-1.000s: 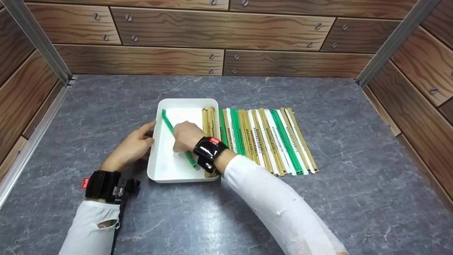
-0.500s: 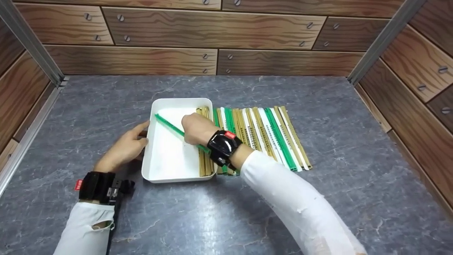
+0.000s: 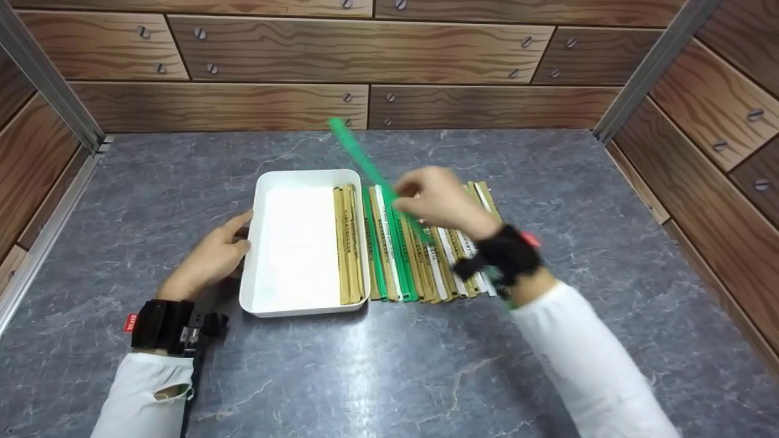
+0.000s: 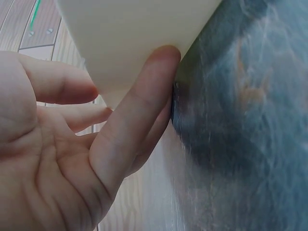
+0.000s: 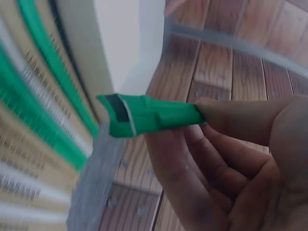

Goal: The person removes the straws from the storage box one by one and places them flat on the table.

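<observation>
My right hand [image 3: 441,201] pinches a long, thin green wrapped stick [image 3: 359,152] between thumb and fingers, raised above the row of sticks. In the right wrist view the green stick [image 5: 154,115] shows a flat end with a dark patch. My left hand [image 3: 210,255] touches the left wall of a white tray [image 3: 248,267], its fingers fairly straight. The left wrist view has the thumb [image 4: 139,106] lying against the tray's outer wall [image 4: 125,38]. Several gold sticks [image 3: 348,243] lie side by side along the tray's right inner wall.
Right of the tray, a row of wrapped gold, white and green sticks [image 3: 405,261] lies side by side on the grey marbled table [image 3: 341,377]. Wood-patterned walls [image 3: 274,55] stand at the back and both sides.
My right hand has lifted the green stick out of the tray and carried it up and right, over the row. My left hand stays at the tray's left side.
</observation>
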`<action>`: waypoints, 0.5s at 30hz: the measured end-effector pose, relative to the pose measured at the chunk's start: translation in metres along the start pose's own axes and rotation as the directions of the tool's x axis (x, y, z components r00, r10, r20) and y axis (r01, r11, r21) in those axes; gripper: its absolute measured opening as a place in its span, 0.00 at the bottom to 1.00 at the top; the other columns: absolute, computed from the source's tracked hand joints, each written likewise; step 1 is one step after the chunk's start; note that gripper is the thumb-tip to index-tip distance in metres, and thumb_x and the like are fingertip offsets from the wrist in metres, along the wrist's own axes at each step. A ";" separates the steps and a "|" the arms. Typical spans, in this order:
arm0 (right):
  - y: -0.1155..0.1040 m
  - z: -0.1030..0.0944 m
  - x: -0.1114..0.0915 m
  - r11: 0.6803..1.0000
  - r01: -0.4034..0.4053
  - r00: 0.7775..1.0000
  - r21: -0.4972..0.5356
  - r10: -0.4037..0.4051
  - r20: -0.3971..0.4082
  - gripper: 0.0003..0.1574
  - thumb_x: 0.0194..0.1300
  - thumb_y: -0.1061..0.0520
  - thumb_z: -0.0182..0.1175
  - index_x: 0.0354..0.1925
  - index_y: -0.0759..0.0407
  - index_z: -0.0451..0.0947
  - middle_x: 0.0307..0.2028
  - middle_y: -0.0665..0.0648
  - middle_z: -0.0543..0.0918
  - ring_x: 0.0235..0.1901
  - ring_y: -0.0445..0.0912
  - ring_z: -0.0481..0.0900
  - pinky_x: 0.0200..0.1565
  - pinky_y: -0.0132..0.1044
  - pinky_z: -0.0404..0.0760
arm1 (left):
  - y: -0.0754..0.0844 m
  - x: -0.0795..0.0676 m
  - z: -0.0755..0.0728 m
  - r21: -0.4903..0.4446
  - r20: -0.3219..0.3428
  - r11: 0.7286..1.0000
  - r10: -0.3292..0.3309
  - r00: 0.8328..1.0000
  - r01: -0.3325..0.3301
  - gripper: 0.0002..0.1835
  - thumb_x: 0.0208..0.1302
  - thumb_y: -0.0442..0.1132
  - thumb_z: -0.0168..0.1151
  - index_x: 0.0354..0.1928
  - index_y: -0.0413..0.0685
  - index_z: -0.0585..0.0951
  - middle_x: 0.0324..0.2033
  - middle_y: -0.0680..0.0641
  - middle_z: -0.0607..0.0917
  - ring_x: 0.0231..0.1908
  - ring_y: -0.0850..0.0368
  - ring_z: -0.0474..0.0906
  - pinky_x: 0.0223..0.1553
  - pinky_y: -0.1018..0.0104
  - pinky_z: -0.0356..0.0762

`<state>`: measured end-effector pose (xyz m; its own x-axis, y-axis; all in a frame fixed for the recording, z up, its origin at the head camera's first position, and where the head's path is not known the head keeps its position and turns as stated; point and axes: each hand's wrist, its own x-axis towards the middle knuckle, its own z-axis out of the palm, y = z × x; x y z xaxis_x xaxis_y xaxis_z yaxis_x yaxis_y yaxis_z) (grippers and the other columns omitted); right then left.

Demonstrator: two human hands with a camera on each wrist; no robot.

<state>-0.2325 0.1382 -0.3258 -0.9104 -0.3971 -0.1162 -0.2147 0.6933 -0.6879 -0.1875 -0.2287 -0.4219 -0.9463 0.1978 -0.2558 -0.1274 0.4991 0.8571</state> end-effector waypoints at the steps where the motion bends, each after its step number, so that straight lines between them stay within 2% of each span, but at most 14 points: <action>1: 0.011 -0.008 -0.004 1.000 -0.003 1.000 0.025 0.004 -0.014 0.17 0.70 0.59 0.66 0.54 0.64 0.84 0.44 0.61 0.87 0.34 0.52 0.84 0.36 0.42 0.89 | 0.000 0.000 -0.001 0.002 -0.003 1.000 -0.003 1.000 0.003 0.37 0.77 0.35 0.41 0.84 0.44 0.44 0.70 0.26 0.67 0.57 0.36 0.79 0.45 0.51 0.87; 4: 0.047 -0.031 -0.017 0.996 -0.030 0.998 0.079 0.034 -0.052 0.21 0.71 0.58 0.66 0.58 0.65 0.82 0.46 0.64 0.85 0.35 0.50 0.84 0.37 0.42 0.90 | -0.001 -0.001 -0.001 0.002 -0.012 1.000 -0.003 1.000 0.003 0.37 0.77 0.35 0.41 0.84 0.45 0.44 0.69 0.26 0.68 0.56 0.37 0.79 0.43 0.53 0.88; 9: 0.100 -0.060 -0.039 0.982 -0.127 0.982 0.138 0.145 -0.124 0.27 0.72 0.55 0.66 0.63 0.67 0.79 0.49 0.69 0.85 0.32 0.46 0.83 0.35 0.40 0.89 | -0.001 -0.001 0.000 -0.003 -0.018 1.000 -0.001 1.000 0.001 0.37 0.77 0.34 0.42 0.84 0.45 0.45 0.70 0.26 0.68 0.56 0.36 0.79 0.41 0.54 0.88; 12: 0.123 -0.069 -0.050 0.969 -0.190 0.967 0.155 0.213 -0.143 0.31 0.73 0.52 0.65 0.66 0.68 0.77 0.51 0.70 0.84 0.34 0.46 0.84 0.37 0.39 0.89 | 0.000 0.000 0.000 -0.003 -0.018 1.000 -0.003 1.000 0.003 0.37 0.78 0.34 0.41 0.84 0.45 0.45 0.70 0.26 0.67 0.57 0.36 0.79 0.41 0.53 0.88; 15: 0.143 -0.073 -0.055 0.958 -0.249 0.956 0.140 0.267 -0.124 0.33 0.74 0.51 0.64 0.68 0.69 0.74 0.53 0.70 0.83 0.36 0.48 0.84 0.39 0.40 0.89 | 0.000 0.000 -0.001 0.014 -0.019 1.000 0.000 1.000 0.001 0.36 0.78 0.35 0.41 0.84 0.46 0.45 0.70 0.26 0.67 0.58 0.35 0.78 0.41 0.53 0.88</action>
<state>-0.2391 0.3028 -0.3651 -0.9712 -0.1198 -0.2058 0.0711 0.6791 -0.7306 -0.1875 -0.2298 -0.4218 -0.9517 0.1815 -0.2475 -0.1238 0.5107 0.8508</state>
